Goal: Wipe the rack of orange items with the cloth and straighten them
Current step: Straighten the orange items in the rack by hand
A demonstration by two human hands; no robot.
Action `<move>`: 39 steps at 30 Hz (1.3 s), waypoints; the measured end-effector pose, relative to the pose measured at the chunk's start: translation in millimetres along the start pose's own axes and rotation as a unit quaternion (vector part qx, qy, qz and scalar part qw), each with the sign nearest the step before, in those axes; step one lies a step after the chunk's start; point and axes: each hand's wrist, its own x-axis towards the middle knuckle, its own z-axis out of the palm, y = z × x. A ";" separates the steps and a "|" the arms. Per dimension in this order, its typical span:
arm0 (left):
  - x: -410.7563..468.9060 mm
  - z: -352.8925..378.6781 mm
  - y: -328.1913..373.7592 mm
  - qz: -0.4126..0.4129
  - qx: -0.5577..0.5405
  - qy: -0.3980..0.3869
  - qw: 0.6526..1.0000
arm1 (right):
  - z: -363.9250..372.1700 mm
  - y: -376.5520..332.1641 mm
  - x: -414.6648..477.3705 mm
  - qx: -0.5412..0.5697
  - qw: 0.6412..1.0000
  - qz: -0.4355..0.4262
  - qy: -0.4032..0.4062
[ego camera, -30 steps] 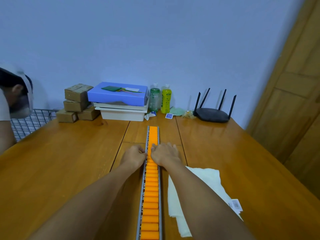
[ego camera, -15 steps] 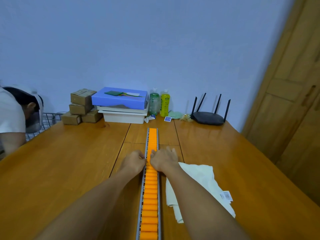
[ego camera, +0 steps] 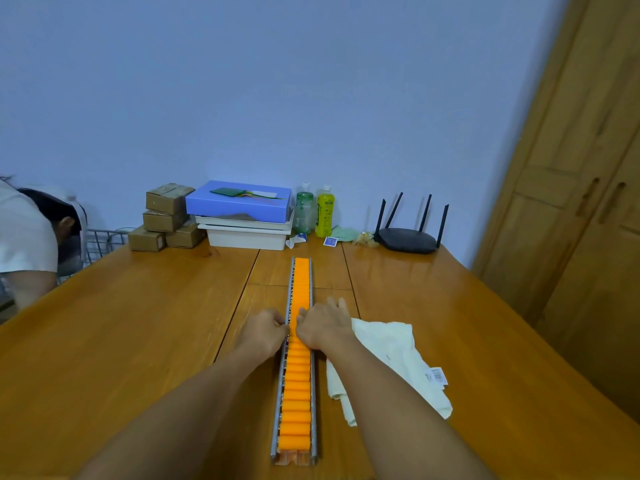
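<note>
A long metal rack point(ego camera: 279, 403) holding a row of several orange rollers point(ego camera: 295, 407) runs straight away from me down the middle of the wooden table point(ego camera: 138, 341). My left hand point(ego camera: 265, 329) is curled, its fingertips pinched on the left rail about halfway along. My right hand point(ego camera: 323, 325) lies over the right rail at the same spot, thumb on an orange roller, fingers stretched forward. A crumpled white cloth point(ego camera: 398, 358) with a barcode tag lies on the table just right of the rack, partly under my right forearm. Neither hand touches it.
At the far edge stand brown cartons point(ego camera: 166, 216), a blue box on white trays point(ego camera: 242, 214), two bottles point(ego camera: 315, 211) and a black router point(ego camera: 408, 237). Another person point(ego camera: 31, 237) leans in at the left by a wire basket point(ego camera: 100, 240). A wooden cabinet point(ego camera: 581, 202) fills the right.
Both hands stay at the middle of the rack, the right fingers spreading a little. The view has pulled back, and the rack's near end now shows.
</note>
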 end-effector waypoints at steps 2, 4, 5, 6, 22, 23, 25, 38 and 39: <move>-6.6 -2.4 0.4 0.002 0.004 -0.001 1.000 | -0.7 -1.0 -6.2 -0.021 1.000 -0.004 0.010; -11.0 -4.2 1.1 -0.001 0.010 -0.001 1.000 | -0.2 -1.4 -10.4 -0.035 0.999 -0.008 0.019; -13.6 -5.2 1.6 -0.001 0.012 -0.001 1.000 | -0.3 -1.5 -13.0 -0.039 0.999 -0.010 0.023; -16.2 -5.8 2.0 0.000 0.013 -0.002 1.000 | -0.5 -1.5 -16.4 -0.044 0.999 -0.012 0.027; -61.0 -9.3 4.1 0.016 0.035 0.001 0.999 | 3.6 -0.5 -73.1 0.000 1.000 -0.024 0.015; -64.2 -9.2 3.6 0.016 0.034 0.003 0.999 | 3.6 -0.9 -76.6 0.002 1.000 -0.023 0.014; -70.4 -9.4 2.7 0.015 0.036 0.005 0.999 | 2.9 -1.9 -83.7 0.005 1.000 -0.021 0.011; -115.8 -14.1 0.5 0.026 0.039 0.013 0.999 | -2.5 -8.1 -136.3 0.011 1.000 -0.012 0.015; -119.8 -14.8 0.5 0.025 0.038 0.013 0.999 | -3.2 -9.1 -140.8 0.008 1.000 -0.011 0.015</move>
